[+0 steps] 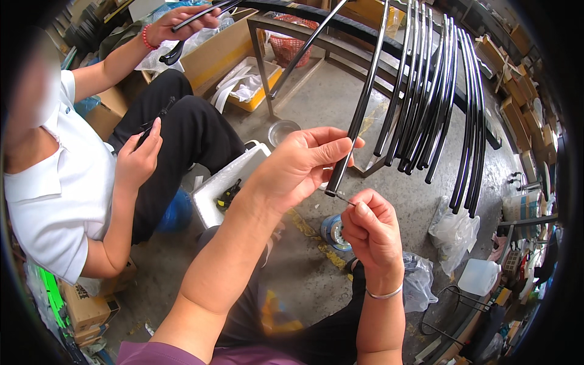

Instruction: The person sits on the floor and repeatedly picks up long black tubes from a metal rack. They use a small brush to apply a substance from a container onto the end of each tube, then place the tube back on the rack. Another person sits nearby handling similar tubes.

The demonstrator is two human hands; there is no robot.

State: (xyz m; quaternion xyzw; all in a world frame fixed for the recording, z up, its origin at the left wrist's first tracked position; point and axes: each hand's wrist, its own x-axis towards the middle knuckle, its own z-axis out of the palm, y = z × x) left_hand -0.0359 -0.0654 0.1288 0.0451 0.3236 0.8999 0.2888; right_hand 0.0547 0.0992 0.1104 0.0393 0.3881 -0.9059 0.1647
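Note:
My left hand (295, 167) is closed round a glossy black tube (370, 79) close to its lower end, thumb on top. The tube slopes up and away over a padded rack. At the tube's near end, my right hand (372, 228) pinches a thin dark wire-like piece (344, 199), whose tip meets the tube's mouth. Whether it goes inside cannot be made out. To the right, several similar black tubes (420, 115) hang side by side over the rack, and a single tube (307, 48) leans to the left.
At left a seated person in a white shirt (67, 201) holds a black rod (198, 18) and a small black part (159, 115). A white foam box (202, 204), a blue-white spool (332, 232), plastic bags (453, 234) and a yellow tray (254, 104) surround my legs and the metal rack (258, 61).

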